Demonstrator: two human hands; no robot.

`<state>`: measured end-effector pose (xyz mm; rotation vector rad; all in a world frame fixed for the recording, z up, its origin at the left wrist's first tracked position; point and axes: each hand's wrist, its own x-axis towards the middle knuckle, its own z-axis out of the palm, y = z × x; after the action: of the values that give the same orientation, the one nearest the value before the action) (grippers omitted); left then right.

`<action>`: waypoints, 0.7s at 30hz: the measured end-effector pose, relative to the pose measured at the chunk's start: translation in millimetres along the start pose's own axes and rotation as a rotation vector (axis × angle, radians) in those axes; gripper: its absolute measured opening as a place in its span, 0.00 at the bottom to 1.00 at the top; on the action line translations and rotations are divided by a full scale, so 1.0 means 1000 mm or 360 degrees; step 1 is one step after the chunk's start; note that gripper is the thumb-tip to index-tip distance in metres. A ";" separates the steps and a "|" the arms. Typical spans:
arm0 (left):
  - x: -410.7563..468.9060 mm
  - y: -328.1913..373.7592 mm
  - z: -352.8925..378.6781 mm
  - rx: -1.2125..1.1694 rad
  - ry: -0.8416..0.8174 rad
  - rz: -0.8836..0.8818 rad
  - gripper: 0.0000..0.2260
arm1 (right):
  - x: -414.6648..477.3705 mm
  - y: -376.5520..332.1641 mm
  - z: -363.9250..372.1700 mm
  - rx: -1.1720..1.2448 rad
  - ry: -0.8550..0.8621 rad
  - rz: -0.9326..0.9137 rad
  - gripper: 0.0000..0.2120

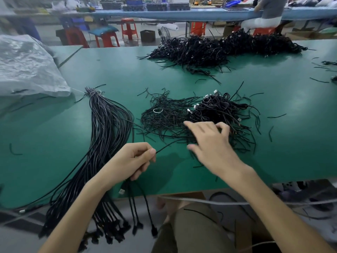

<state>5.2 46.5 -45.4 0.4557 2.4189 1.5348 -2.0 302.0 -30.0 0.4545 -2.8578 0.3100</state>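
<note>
My left hand (134, 161) grips a few black cables (144, 203); their plug ends hang below the front edge of the green table (291, 147), and one thin strand runs from my thumb toward the middle pile. My right hand (211, 143) reaches over a tangled pile of black cables with USB plugs (218, 108), fingers spread and slightly curled, touching the pile's near edge; it is blurred. Left of that pile lies a heap of thin black ties (164, 115). A long tied bundle of black cables (107, 136) lies at the left and drapes off the table.
A large heap of black cables (218, 48) sits at the table's far side. A crumpled clear plastic bag (27, 64) lies at the far left. Loose black ties are scattered at the right. Red stools and a seated person are beyond the table.
</note>
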 end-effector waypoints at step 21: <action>0.014 -0.007 0.015 -0.1600 0.0482 -0.0331 0.08 | -0.027 -0.037 0.028 0.1524 -0.0204 0.0054 0.17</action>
<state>-2.9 61.3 -58.0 -0.2387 1.4487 2.5234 29.8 267.9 -57.4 0.5808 -2.6430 1.7146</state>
